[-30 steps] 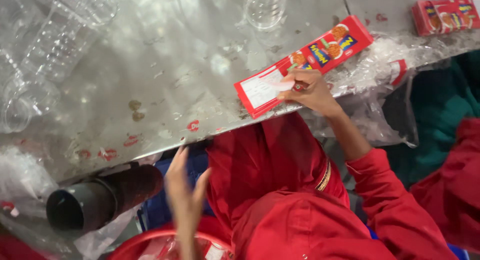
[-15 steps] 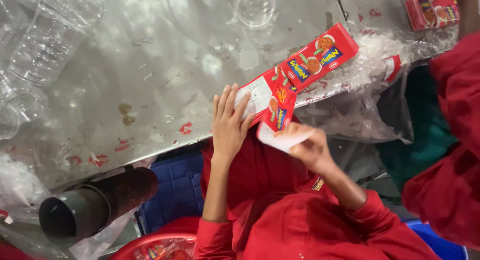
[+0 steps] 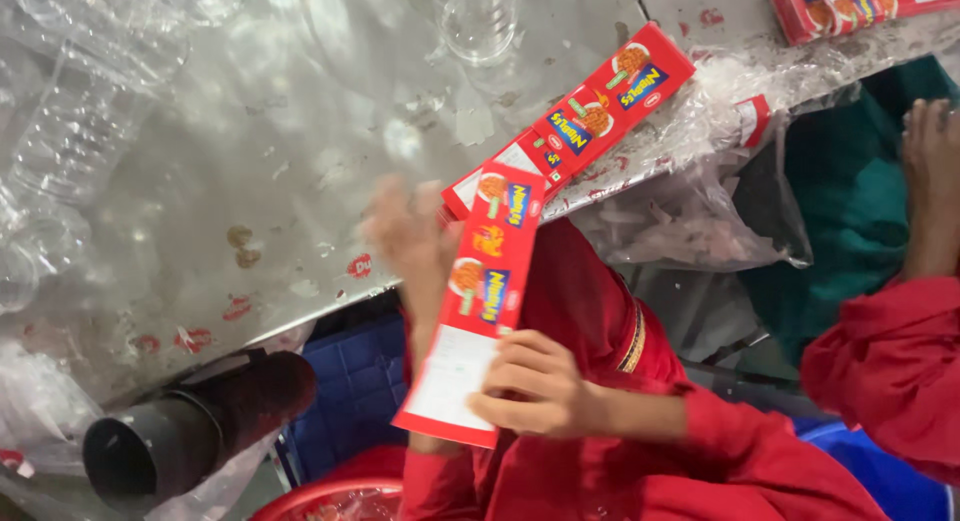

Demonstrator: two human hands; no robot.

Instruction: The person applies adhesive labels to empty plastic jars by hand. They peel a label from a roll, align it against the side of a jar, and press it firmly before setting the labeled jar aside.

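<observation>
Scuffed grey desk (image 3: 250, 181) w/ clear plastic cups (image 3: 478, 19) at the far edge and a flat red carton (image 3: 590, 116) lying at the near edge, crumpled clear wrap (image 3: 690, 211) hanging just beside it. Right hand (image 3: 530, 384) has its grip closed on the lower white end of another flat red carton blank (image 3: 478, 296) — held up off the desk, over the red-clad lap. Left hand (image 3: 410, 236) is blurred behind the blank's upper part, touching it; can't tell how far its grip is closed — a co-worker's hand (image 3: 930, 156) shows at right.
</observation>
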